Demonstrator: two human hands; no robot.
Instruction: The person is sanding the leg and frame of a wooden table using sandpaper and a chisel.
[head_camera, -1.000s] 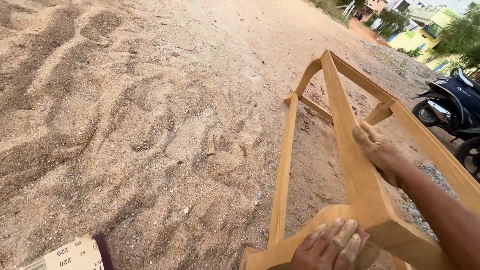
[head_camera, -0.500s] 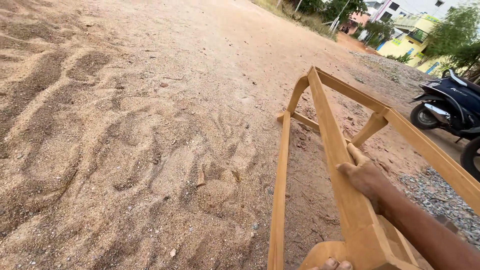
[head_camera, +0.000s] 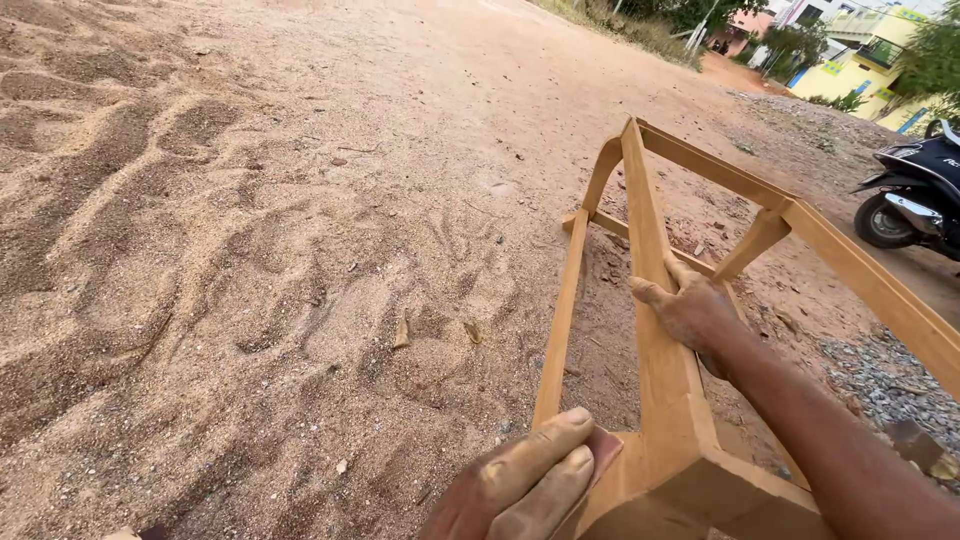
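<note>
Loose, coarse sand (head_camera: 220, 260) across the left and middle, tan to brown, ridged and furrowed, strewn with small stones and a few wood chips. Farther back, packed reddish dirt road (head_camera: 520, 70), smoother and flatter. Open air, hard sunlight, sharp shadows.

At the bottom centre, left hand (head_camera: 525, 485), dusty, fingers straight and held together, pressed flat on a small dark reddish piece (head_camera: 603, 447), seemingly abrasive paper, against the lower corner of a wooden frame (head_camera: 655, 300). Grip not a fist; thumb out of sight, so cannot tell whether the piece is pinched or only pushed.

Frame of pale yellow-brown timber, smooth, squared rails with crisp edges, one curved brace at the far end, lying tilted on the sand and dirt, stretching from the bottom centre toward the upper right. Long central rail broad and flat on top, thick block end nearest the camera.

On the rail's mid length, right hand (head_camera: 690, 310), fingers wrapped over the right edge, thumb stretched along the top, holding the wood firmly; forearm coming in from the lower right.

Beside the frame, grey gravel (head_camera: 880, 375). At the right edge, dark scooter (head_camera: 915, 200) parked. Behind it, yellow building (head_camera: 865, 60) and green trees (head_camera: 935, 55).
</note>
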